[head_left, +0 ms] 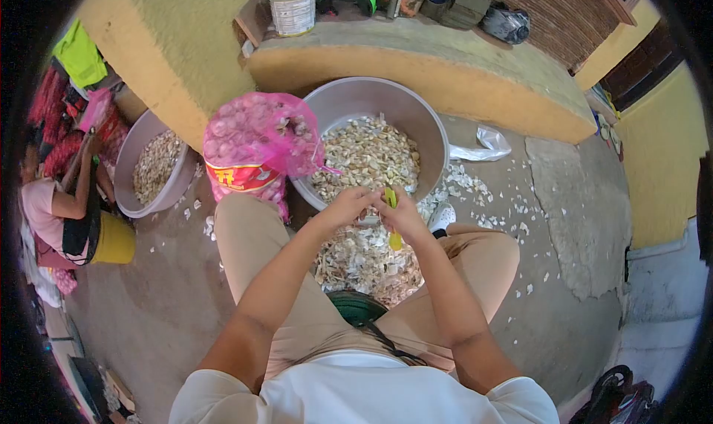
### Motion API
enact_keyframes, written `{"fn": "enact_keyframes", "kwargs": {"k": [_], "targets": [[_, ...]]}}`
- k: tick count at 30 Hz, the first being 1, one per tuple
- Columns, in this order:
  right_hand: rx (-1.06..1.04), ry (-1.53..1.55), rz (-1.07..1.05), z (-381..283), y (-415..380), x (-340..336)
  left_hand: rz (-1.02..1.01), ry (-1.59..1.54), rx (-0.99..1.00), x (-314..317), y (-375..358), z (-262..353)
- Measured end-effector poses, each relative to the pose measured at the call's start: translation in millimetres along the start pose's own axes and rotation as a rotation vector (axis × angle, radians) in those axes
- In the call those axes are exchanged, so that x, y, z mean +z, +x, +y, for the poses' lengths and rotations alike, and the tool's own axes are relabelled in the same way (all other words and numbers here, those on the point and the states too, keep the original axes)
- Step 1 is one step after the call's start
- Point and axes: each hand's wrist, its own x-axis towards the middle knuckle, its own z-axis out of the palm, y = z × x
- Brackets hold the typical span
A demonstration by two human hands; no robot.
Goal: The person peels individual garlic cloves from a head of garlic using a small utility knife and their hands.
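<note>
Both hands meet just below the large metal basin (371,101): right hand (405,214) grips a yellow knife (392,217), left hand (345,207) pinches probably a garlic clove (hidden). The blade could nick close fingers.

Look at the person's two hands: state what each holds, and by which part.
The right hand holds a yellow-handled knife by its handle. The left hand meets it; what it pinches is too small to tell.
</note>
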Motion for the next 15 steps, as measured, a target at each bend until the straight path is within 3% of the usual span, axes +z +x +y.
{"fn": "enact_keyframes", "kwargs": {"k": [3, 9, 12, 15], "targets": [[0.017, 0.111, -0.073, 8, 3, 0, -0.03, 0.023, 0.011, -5, 0, 0], [-0.017, 0.172, -0.057, 9, 5, -2, -0.067, -0.252, -0.057, -2, 4, -5], [-0.004, 0.198, -0.045, 12, 6, -2, -0.039, -0.177, -0.096, 0, 7, -7], [-0.026, 0.202, -0.02, 13, 7, 0, -0.089, -0.315, -0.02, 2, 1, 1]]}}
